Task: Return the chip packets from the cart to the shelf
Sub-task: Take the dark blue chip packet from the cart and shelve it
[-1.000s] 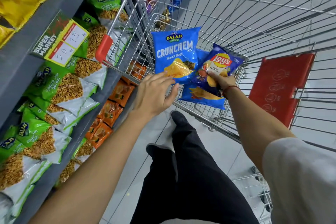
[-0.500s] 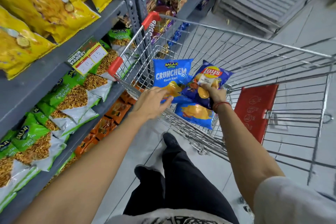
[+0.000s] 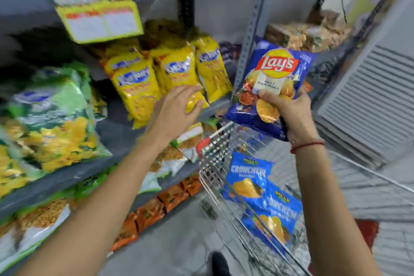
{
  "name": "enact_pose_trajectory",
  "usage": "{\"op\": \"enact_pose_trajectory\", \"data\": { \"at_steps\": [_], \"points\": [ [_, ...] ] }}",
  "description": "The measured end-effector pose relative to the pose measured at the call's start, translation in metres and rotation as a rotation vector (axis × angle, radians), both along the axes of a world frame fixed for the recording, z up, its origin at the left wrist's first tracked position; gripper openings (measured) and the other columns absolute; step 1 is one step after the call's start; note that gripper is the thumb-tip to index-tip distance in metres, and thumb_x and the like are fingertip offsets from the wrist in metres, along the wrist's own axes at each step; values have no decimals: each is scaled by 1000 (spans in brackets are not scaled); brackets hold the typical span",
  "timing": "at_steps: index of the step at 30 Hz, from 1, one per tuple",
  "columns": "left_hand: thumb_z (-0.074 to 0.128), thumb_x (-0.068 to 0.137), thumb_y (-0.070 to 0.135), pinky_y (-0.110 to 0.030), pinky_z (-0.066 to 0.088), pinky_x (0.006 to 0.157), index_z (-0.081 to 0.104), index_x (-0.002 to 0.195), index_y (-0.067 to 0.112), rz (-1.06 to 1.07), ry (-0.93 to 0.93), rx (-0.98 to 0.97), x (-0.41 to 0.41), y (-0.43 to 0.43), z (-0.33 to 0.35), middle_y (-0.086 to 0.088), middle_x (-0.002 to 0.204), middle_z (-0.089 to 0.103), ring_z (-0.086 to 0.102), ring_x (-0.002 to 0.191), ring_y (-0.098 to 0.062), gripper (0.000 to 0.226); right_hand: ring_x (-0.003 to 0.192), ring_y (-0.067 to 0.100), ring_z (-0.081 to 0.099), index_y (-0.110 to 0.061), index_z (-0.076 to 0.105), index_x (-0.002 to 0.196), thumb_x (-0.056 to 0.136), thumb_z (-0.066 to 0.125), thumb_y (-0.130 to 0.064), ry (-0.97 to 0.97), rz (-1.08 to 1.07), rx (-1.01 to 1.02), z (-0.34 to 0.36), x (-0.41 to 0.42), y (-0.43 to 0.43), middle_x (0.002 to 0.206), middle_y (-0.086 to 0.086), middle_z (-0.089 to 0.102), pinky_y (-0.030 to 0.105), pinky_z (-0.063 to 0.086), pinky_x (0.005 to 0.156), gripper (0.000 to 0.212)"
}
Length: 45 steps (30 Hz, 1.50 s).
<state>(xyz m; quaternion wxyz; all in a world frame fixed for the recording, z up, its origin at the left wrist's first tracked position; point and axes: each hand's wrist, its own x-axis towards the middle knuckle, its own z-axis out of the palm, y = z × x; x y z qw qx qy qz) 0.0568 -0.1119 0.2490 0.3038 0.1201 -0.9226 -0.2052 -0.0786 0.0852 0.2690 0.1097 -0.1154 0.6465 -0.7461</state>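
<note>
My right hand (image 3: 291,114) grips a dark blue Lay's packet (image 3: 271,78) by its lower edge and holds it upright above the wire cart (image 3: 215,159), beside the shelf's grey upright post (image 3: 248,36). My left hand (image 3: 177,110) reaches out with fingers spread over the yellow packets (image 3: 179,71) on the middle shelf (image 3: 116,132); whether it touches them is unclear. Two light blue Crunchem packets (image 3: 248,181) lie in the cart below.
Green packets (image 3: 51,116) fill the shelf at the left. Orange packs (image 3: 156,206) line the lowest shelf. A yellow price tag (image 3: 100,22) hangs from the upper shelf. A grey louvred panel (image 3: 369,105) stands at the right. The frame is blurred.
My right hand has lifted the Lay's packet out of the cart up to shelf height. My left hand has left the Crunchem packet and moved to the yellow packets. The view swung upward.
</note>
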Motion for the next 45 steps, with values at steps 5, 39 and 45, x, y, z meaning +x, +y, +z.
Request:
{"op": "enact_pose_trajectory", "data": {
  "at_steps": [5, 39, 45],
  "points": [
    [51, 85, 30, -32, 42, 93, 64, 111, 12, 227, 291, -200, 80, -50, 100, -9, 113, 68, 60, 107, -24, 35, 97, 29, 71, -4, 58, 120, 58, 89, -16, 200, 266, -171, 96, 44, -76, 109, 13, 73, 48, 58, 86, 70],
    [28, 89, 51, -38, 40, 95, 69, 106, 10, 1134, 43, -383, 391, -207, 148, -5, 107, 73, 64, 103, -21, 61, 126, 28, 50, -21, 37, 135, 49, 81, -58, 622, 913, -121, 206, 345, -458, 134, 5, 56, 49, 45, 104, 103],
    [27, 89, 52, -37, 37, 94, 68, 107, 11, 1135, 53, -394, 390, -207, 149, -4, 108, 72, 63, 104, -21, 61, 126, 24, 51, -18, 30, 142, 48, 83, -58, 575, 898, -125, 206, 343, -448, 136, 4, 55, 46, 43, 107, 115]
  ]
}}
